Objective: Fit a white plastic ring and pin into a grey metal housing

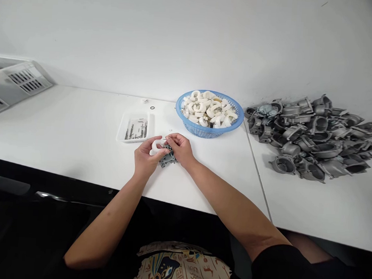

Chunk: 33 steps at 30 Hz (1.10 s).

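Observation:
My left hand (pixel 145 157) is closed around a white curved plastic part (pixel 155 146), with its thumb against a grey metal casting (pixel 168 159). Both parts are together just above or on the white table; I cannot tell whether they are joined. My right hand (pixel 181 148) pinches at the top of the casting, fingertips close to the white part. A thin, small piece like a pin seems to show at those fingertips, too small to make out. To the left stands a shallow white tray (pixel 120 131) with several thin dark pins (pixel 137 129) in it.
A blue basket (pixel 202 132) full of white curved parts stands behind my right hand. Grey metal housings (pixel 319 140) are heaped at the right, past a table seam. A small black ring (pixel 152 108) lies behind the tray. A slotted white crate (pixel 21 81) sits far left.

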Each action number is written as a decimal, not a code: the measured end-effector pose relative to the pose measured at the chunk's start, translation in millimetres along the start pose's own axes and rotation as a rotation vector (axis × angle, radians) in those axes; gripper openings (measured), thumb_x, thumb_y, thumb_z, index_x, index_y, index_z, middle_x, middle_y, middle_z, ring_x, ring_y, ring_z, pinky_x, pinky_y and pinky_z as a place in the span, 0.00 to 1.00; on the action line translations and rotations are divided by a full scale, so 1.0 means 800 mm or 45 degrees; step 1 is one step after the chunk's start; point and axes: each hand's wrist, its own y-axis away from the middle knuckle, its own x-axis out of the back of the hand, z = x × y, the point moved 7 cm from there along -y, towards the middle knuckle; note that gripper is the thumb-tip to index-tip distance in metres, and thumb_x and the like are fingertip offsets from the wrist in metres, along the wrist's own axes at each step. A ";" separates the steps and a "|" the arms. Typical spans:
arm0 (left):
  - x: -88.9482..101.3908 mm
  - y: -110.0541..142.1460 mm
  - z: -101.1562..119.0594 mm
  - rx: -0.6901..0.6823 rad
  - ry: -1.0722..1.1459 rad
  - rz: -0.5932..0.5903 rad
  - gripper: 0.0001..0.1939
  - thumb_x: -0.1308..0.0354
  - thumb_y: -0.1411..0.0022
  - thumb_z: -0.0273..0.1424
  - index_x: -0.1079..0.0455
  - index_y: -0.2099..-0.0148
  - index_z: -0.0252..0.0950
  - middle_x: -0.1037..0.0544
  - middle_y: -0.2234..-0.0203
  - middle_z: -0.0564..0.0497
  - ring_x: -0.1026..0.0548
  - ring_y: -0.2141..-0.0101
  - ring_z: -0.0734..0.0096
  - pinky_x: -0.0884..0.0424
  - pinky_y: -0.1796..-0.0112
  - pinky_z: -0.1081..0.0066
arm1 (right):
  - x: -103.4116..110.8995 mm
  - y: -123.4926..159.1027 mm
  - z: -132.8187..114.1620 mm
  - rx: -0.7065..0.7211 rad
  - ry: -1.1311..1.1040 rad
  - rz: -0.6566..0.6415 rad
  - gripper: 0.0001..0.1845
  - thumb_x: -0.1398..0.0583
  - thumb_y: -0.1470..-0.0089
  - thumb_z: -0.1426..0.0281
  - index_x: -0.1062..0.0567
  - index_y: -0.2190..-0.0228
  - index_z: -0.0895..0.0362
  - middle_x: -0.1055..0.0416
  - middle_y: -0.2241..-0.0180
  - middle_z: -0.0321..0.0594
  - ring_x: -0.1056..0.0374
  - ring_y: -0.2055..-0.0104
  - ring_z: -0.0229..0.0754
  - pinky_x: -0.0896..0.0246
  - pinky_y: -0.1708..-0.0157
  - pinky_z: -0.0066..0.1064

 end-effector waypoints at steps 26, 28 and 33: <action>-0.026 0.022 0.095 0.261 0.428 -0.371 0.45 0.73 0.53 0.74 0.35 0.70 0.40 0.36 0.80 0.49 0.30 0.70 0.63 0.26 0.63 0.59 | -0.003 0.000 -0.005 -0.031 -0.007 0.003 0.19 0.32 0.52 0.54 0.25 0.69 0.57 0.27 0.74 0.36 0.32 0.72 0.38 0.38 0.72 0.28; -0.029 0.024 0.097 0.245 0.432 -0.423 0.45 0.72 0.52 0.74 0.35 0.70 0.40 0.35 0.78 0.49 0.29 0.70 0.62 0.28 0.64 0.60 | -0.003 0.000 -0.005 -0.036 0.001 -0.002 0.19 0.32 0.52 0.54 0.25 0.69 0.57 0.28 0.74 0.36 0.33 0.73 0.37 0.39 0.73 0.28; -0.027 0.019 0.092 -0.104 0.226 -0.390 0.36 0.44 0.55 0.69 0.31 0.67 0.39 0.26 0.70 0.47 0.26 0.63 0.59 0.29 0.58 0.60 | -0.002 -0.002 -0.003 -0.049 0.013 -0.005 0.20 0.33 0.53 0.53 0.26 0.70 0.57 0.28 0.75 0.35 0.34 0.74 0.37 0.39 0.73 0.29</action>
